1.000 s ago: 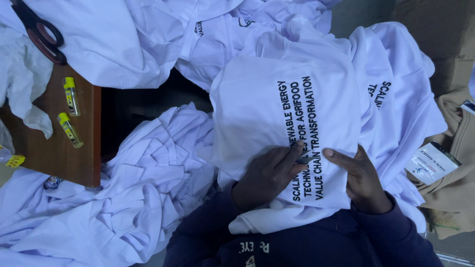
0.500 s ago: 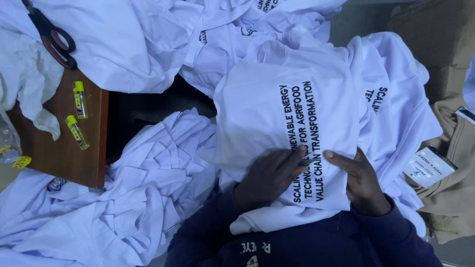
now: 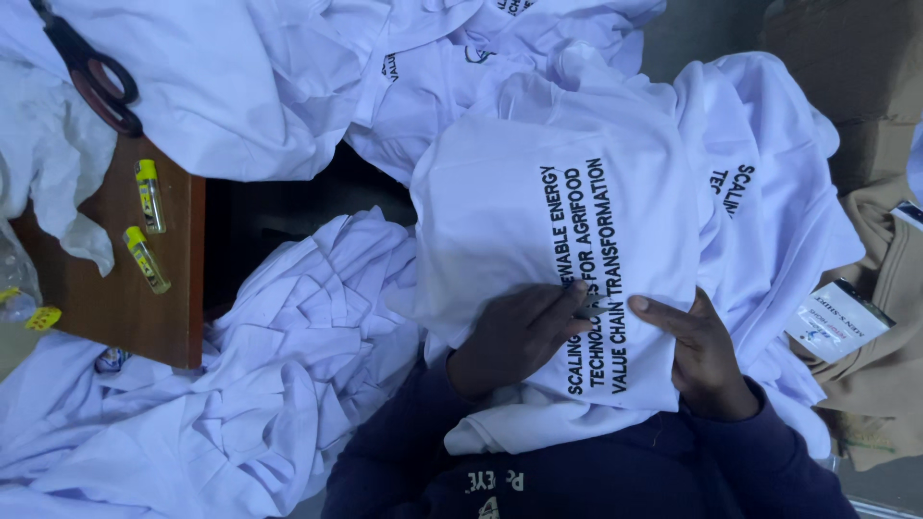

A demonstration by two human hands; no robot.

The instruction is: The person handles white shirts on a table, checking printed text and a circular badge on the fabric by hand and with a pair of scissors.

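Item: white cotton T-shirt with black block lettering, centre of the frame, laid flat over the person's lap. Fabric smooth across the chest, lightly creased at the edges. The print runs in four lines turned sideways.

Left hand, lower centre: rests on the shirt over the start of the lettering, fingers curled and pressed to the cloth. Whether this grip pinches the fabric or something small, I cannot tell.

Right hand, lower right of centre: lies flat on the shirt beside the print, fingers stretched toward the left hand, grip loose and holding nothing.

Dark navy sleeves, bottom of frame, knit fabric with pale lettering.

Heap of plain white crumpled shirts, lower left, deeply folded and rumpled.

Further white printed shirts, right and top of the frame, overlapping one another beneath the main item.

Brown wooden bench, left edge, smooth flat top, partly covered by cloth.

Two small yellow-capped clear tubes, on the bench, lying near each other, one above the other.

Black-handled scissors, upper left, resting on white cloth.

Small white rectangular carton with coloured print, right edge, tilted, lying on tan fabric.

Brown cardboard surface, upper right.
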